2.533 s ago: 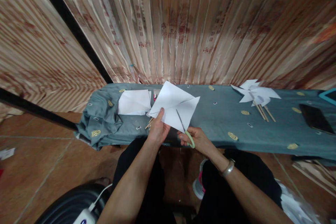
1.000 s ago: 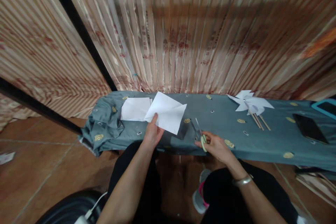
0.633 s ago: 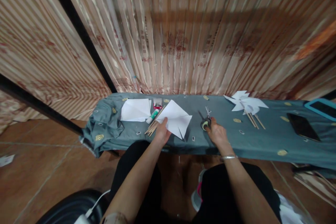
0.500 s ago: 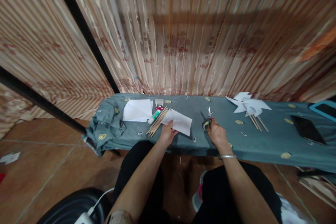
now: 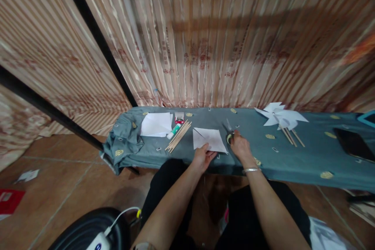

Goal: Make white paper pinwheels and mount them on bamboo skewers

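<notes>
My left hand grips the lower edge of a white paper square, which has a dark slit running in from its upper left corner. To the right of the paper, my right hand is closed round the handles of a pair of scissors, blades pointing away from me and slightly blurred. Left of the paper lie several thin wooden sticks and a green and white glue stick. Behind them sits a small red-edged box of pins.
A stack of white paper lies at the left of the cloth-covered table. White paper pinwheels on sticks rest on the right, with a dark phone beyond them. A striped curtain hangs along the back edge.
The paper has moved right in my left hand, closer to the scissors, and turned so that its slit shows. My right hand has tilted the scissors to the left. The view has shifted slightly.
</notes>
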`<action>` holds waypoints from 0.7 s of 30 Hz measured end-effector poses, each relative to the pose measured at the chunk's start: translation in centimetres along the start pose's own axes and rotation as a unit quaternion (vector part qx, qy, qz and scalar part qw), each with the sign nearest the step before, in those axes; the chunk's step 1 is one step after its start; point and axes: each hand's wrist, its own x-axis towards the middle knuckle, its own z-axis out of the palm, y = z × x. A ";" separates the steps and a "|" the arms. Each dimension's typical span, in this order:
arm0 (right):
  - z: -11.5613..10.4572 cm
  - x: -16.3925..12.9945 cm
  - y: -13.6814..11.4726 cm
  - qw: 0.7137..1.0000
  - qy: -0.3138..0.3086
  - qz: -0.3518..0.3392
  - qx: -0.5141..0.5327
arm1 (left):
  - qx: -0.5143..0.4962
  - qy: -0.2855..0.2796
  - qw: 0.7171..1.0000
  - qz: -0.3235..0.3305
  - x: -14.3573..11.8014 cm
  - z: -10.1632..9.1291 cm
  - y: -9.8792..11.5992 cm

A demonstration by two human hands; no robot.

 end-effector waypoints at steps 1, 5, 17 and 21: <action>-0.1 0.0 -0.2 1.000 0.001 -0.001 0.001 | 0.002 -0.003 1.000 -0.004 -0.3 0.1 -0.1; -0.4 0.2 -0.8 1.000 0.008 0.001 0.006 | 0.015 -0.005 0.999 -0.028 -1.3 -0.7 -0.2; 0.7 2.3 -5.6 0.994 0.052 -0.062 0.074 | 0.051 -0.037 0.995 -0.078 -3.1 -5.3 1.9; 2.3 3.0 -6.9 0.988 0.062 -0.092 0.109 | 0.107 -0.058 0.988 -0.094 -3.3 -5.8 3.2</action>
